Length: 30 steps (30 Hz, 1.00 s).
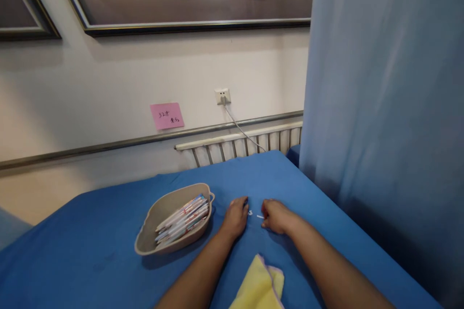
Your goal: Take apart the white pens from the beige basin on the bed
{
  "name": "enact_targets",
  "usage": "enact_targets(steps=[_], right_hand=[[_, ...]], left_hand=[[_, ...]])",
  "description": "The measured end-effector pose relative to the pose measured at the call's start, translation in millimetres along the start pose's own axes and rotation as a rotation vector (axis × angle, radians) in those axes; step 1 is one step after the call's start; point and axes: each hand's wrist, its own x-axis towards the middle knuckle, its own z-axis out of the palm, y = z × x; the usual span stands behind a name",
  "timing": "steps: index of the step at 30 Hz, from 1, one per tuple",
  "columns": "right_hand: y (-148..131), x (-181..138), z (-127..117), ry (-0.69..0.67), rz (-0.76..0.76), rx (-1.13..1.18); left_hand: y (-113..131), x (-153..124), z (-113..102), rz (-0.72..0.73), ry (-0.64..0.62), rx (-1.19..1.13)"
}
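Note:
Both my hands rest on a blue-covered surface (90, 251). My left hand (235, 217) lies knuckles up with its fingers curled, beside a tiny white piece (250, 213). My right hand (275, 216) is curled too, its fingertips at a small white strip (260, 216) that lies between the two hands. Whether the fingers pinch the strip or only touch it is too small to tell. Left of my left hand stands a beige tray (152, 236) with several flat packets (183, 219) stacked in it.
A yellow cloth (259, 287) lies crumpled between my forearms at the near edge. A blue curtain (384, 106) hangs close on the right. Behind the surface are a radiator (239, 145), a wall socket (222, 96) with a cable, and a pink note (166, 116).

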Motion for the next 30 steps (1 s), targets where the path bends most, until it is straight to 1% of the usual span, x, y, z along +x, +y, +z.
enact_targets(steps=[4, 7, 11, 15, 19, 23, 27, 30], right_hand=[[-2.8, 15.3, 27.9, 0.053, -0.034, 0.222], [3.4, 24.1, 37.4, 0.124, 0.010, 0.404], [18.9, 29.2, 26.5, 0.261, 0.083, 0.605], [28.8, 30.7, 16.5, 0.328, 0.096, 0.696], [31.0, 33.7, 23.8, 0.335, 0.070, 0.649], [34.9, 36.6, 32.6, 0.306, 0.042, 0.512], [36.4, 34.7, 33.0, 0.269, 0.000, 0.326], [30.6, 28.6, 29.0, 0.240, -0.049, 0.180]], left_hand=[[-0.4, -7.3, 1.3, 0.117, -0.068, -0.074], [2.3, -12.3, 0.5, 0.164, -0.096, -0.089], [8.8, -15.1, 1.1, 0.169, -0.110, -0.017], [13.6, -8.1, 0.2, 0.154, -0.130, 0.115], [9.2, 3.3, -2.0, 0.094, -0.177, 0.206], [1.8, 7.1, 1.7, 0.028, -0.227, 0.214], [-2.1, 5.5, 7.5, -0.027, -0.224, 0.115], [-5.3, 5.7, 6.9, -0.076, -0.183, -0.033]])
